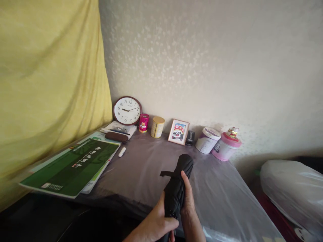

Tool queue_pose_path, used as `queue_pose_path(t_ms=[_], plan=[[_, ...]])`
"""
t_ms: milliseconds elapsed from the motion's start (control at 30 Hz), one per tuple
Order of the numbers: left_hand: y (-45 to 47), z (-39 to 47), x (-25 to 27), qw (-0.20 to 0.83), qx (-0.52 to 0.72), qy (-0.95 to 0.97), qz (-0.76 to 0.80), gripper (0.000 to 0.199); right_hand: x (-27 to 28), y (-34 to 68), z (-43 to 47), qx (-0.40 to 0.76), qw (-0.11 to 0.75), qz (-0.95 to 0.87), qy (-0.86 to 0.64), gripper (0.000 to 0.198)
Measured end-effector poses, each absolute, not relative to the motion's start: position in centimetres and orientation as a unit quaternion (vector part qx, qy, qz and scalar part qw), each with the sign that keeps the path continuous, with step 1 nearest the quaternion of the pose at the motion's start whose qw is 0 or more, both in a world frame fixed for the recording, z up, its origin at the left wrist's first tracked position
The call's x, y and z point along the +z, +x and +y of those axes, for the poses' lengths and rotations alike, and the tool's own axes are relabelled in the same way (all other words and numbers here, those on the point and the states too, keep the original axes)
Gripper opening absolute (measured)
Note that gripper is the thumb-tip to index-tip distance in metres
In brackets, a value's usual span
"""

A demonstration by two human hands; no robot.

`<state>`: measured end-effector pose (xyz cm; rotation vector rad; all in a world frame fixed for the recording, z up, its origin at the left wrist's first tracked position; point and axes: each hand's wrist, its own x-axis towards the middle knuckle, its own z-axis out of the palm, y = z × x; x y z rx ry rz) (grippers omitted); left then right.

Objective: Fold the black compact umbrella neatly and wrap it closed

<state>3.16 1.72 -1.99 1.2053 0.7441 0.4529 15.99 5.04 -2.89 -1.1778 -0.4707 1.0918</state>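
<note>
A folded black umbrella [176,188] is held upright and tilted a little over the near part of the table. Around its lower end, near the handle, my left hand [160,218] is closed, thumb across the front. My right hand [188,198] grips the right side of the folded cloth higher up, its thumb along the edge and its other fingers hidden behind. The umbrella's loose strap [167,173] sticks out to the left, unfastened.
On the table [141,174] lie green books [75,168], a brown case [116,136] and a small white object [122,152]. Along the wall stand a clock [127,111], cans, a picture frame [178,131] and two tubs [208,140]. A plastic-wrapped bundle [290,188] sits right.
</note>
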Motion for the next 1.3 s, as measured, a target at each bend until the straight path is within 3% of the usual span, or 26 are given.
queue_pose_path(t_ms=[100,233,300,400,500,567,667,767,867,933,1100,1300], plan=[[3.3,1.6,-2.3,0.666,0.191,0.602,0.397,0.081,-2.8,15.9,5.2,0.473,0.658,-0.227,-0.541,0.053],[3.5,1.6,-4.0,0.404,0.216,0.748,0.481,0.086,-2.8,15.3,5.5,0.393,0.663,-0.252,-0.585,0.052],[3.4,1.7,-4.4,0.342,0.179,0.772,0.505,0.087,-3.0,15.1,5.5,0.392,0.668,-0.248,-0.582,0.051],[2.7,2.0,-4.0,0.371,0.19,0.773,0.479,0.088,-3.4,15.1,5.4,0.421,0.68,-0.222,-0.558,0.048],[1.8,2.5,-2.6,0.509,0.252,0.713,0.411,0.097,-3.7,15.3,5.2,0.465,0.675,-0.202,-0.536,0.044],[1.6,2.8,-1.6,0.641,0.226,0.629,0.378,0.097,-3.7,15.4,5.2,0.501,0.662,-0.202,-0.519,0.044],[1.8,3.0,-1.1,0.685,0.221,0.575,0.39,0.092,-3.8,15.4,5.2,0.508,0.655,-0.225,-0.512,0.046],[2.2,3.2,-2.3,0.589,0.249,0.641,0.426,0.082,-3.9,15.8,5.4,0.447,0.653,-0.278,-0.545,0.049],[2.3,3.6,-3.8,0.394,0.294,0.743,0.455,0.077,-4.0,16.6,5.5,0.344,0.63,-0.344,-0.606,0.048],[2.2,3.8,-4.2,0.304,0.26,0.781,0.48,0.076,-4.3,17.1,5.5,0.292,0.615,-0.372,-0.631,0.047],[2.4,3.7,-4.1,0.212,0.142,0.811,0.527,0.075,-5.2,17.7,5.5,0.185,0.622,-0.412,-0.64,0.056],[2.8,3.5,-4.5,0.166,0.116,0.821,0.534,0.069,-5.2,17.7,5.2,0.227,0.57,-0.55,-0.566,0.018]])
